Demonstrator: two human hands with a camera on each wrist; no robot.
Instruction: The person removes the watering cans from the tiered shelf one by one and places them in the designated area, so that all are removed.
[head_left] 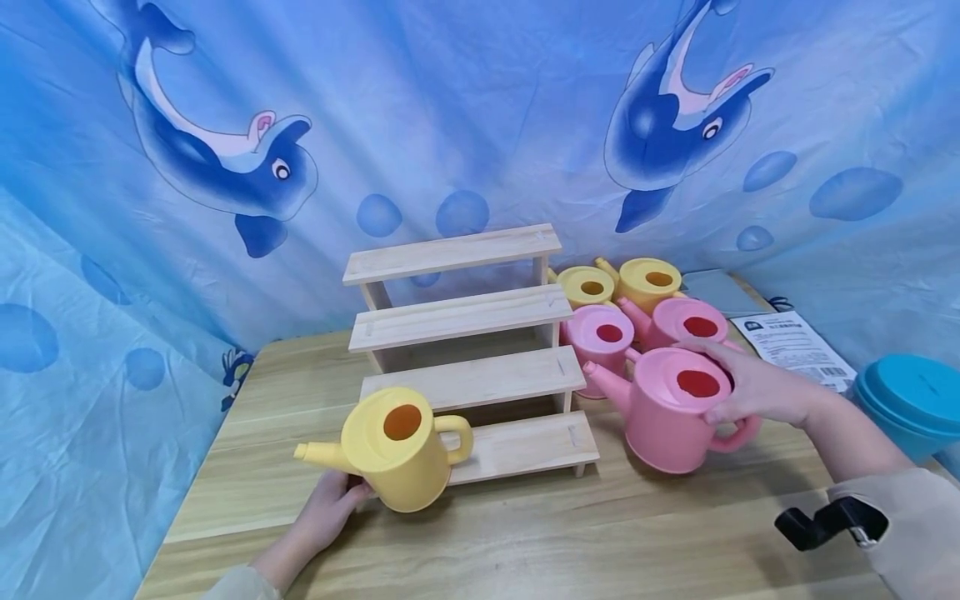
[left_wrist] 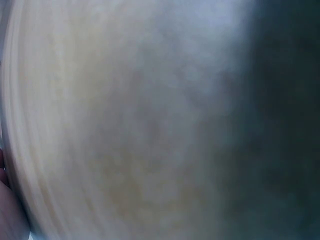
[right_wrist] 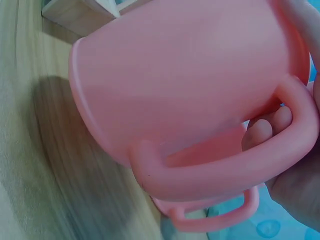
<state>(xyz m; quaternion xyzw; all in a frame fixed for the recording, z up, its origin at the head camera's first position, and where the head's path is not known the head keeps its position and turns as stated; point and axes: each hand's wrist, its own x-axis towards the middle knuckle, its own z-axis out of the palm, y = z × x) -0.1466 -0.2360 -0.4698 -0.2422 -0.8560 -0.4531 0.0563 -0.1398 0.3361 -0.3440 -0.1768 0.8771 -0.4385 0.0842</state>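
Low at its spout side, my left hand (head_left: 330, 507) grips a yellow watering can (head_left: 397, 458). The can is in front of the left part of the lowest shelf step, its spout pointing left. The left wrist view shows mostly blurred wood tabletop (left_wrist: 30, 100), with a bit of hand at the left edge. My right hand (head_left: 750, 385) holds a pink watering can (head_left: 667, 425) by its upper handle side, spout pointing left. In the right wrist view, fingertips (right_wrist: 260, 132) poke through the handle loop (right_wrist: 215, 172), and the can's base is tilted off the table.
A four-step wooden shelf (head_left: 472, 375) stands mid-table. Beside its right end are two more pink cans (head_left: 596, 333) and two yellow cans (head_left: 648, 283). A printed sheet (head_left: 795, 346) and a blue-lidded container (head_left: 911, 400) are at the right. A blue dolphin curtain (head_left: 480, 125) hangs behind.
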